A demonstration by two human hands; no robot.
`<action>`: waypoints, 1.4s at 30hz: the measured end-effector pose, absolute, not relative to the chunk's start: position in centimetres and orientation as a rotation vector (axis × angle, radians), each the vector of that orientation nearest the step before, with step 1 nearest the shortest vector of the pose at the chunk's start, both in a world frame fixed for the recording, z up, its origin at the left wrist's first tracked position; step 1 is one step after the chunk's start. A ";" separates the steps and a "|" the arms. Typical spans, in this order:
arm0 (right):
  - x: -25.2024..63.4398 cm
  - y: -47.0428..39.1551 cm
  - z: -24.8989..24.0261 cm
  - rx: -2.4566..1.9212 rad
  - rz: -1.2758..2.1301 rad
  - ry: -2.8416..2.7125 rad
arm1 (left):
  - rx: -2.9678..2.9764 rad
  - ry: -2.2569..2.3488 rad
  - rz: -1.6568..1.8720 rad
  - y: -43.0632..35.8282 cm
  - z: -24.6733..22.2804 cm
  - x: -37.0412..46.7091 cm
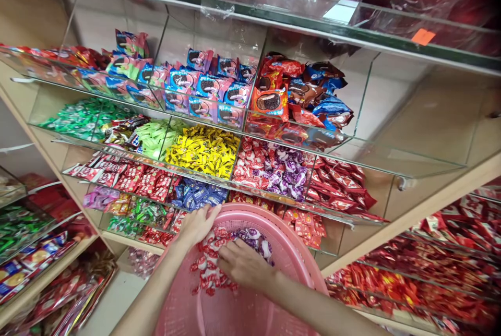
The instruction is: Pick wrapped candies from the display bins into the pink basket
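The left hand (200,225) is clasping the pink basket (235,316) by its rim, red candies (207,263) lying inside. The right hand (246,265) is curling over them — whether pinching any, I cannot tell — beside purple candies (256,239); the basket is looking partly filled, matching sweets (287,169) lying shelved beyond.

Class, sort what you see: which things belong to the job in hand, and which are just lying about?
Job in hand:
pink basket
left hand, at its rim
right hand, among its sweets
red-and-white sweets and purple-and-white sweets inside

Lying about:
yellow-wrapped sweets
green-wrapped sweets
blue packets
orange sticker
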State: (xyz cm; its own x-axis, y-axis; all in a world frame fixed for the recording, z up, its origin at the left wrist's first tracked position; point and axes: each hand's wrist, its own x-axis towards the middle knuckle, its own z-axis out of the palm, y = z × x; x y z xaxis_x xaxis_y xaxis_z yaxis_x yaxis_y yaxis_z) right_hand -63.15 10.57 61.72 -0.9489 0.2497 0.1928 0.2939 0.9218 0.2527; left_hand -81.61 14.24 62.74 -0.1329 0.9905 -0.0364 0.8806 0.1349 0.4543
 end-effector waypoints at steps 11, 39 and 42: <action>-63.2 11.2 60.7 -0.309 -0.470 -2.957 | 1.819 2.079 0.467 14.2 62.8 -81.6; -62.1 10.3 59.7 -0.593 -0.330 -2.878 | 2.023 2.122 0.390 14.2 62.8 -81.3; -62.1 10.3 59.7 -0.655 -0.335 -2.830 | 2.081 2.124 0.365 14.3 62.6 -81.4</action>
State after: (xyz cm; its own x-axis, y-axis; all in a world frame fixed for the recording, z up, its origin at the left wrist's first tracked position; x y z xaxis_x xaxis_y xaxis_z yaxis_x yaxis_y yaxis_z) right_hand -62.11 10.25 59.68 -0.8773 0.4037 0.2595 0.4532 0.8748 0.1711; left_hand -81.39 14.34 62.58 -0.0293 0.9974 0.0651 0.9620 0.0105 0.2727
